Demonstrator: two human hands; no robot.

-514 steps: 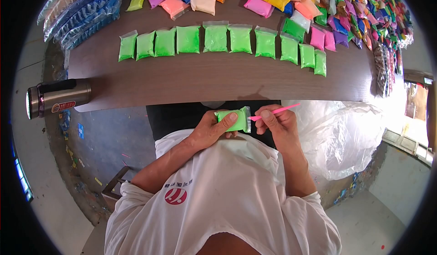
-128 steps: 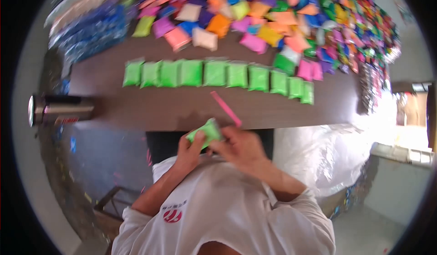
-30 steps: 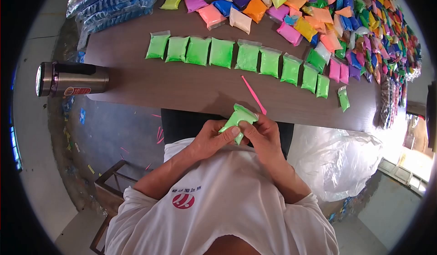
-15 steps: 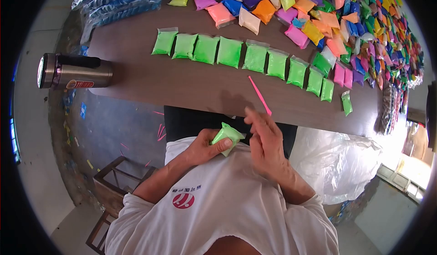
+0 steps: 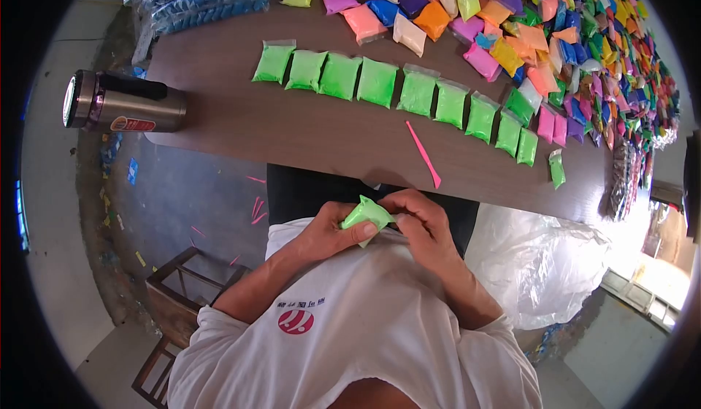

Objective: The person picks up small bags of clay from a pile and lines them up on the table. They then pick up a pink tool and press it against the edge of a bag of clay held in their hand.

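Note:
My left hand (image 5: 330, 232) is closed around a small light-green packet (image 5: 365, 212), thumb across its face, held in front of my shirt below the table edge. My right hand (image 5: 426, 228) has its fingers bent together at the packet's right edge, where a bit of clear film shows. On the table ahead lies a curved row of several green packets (image 5: 378, 82). A thin pink plastic stick (image 5: 423, 153), wider at its near end, rests between that row and the table edge.
A steel flask (image 5: 128, 102) lies on its side at the table's left. Bagged blue packs (image 5: 212, 4) are stacked behind it. Many coloured packets (image 5: 511, 40) heap across the back and right. Clear plastic sheeting (image 5: 537, 263) hangs at right; a wooden stool (image 5: 179, 285) stands at left.
My right hand has come down and left from its raised position, and its fingers now meet the packet's edge. My left hand keeps its hold. The view has shifted slightly.

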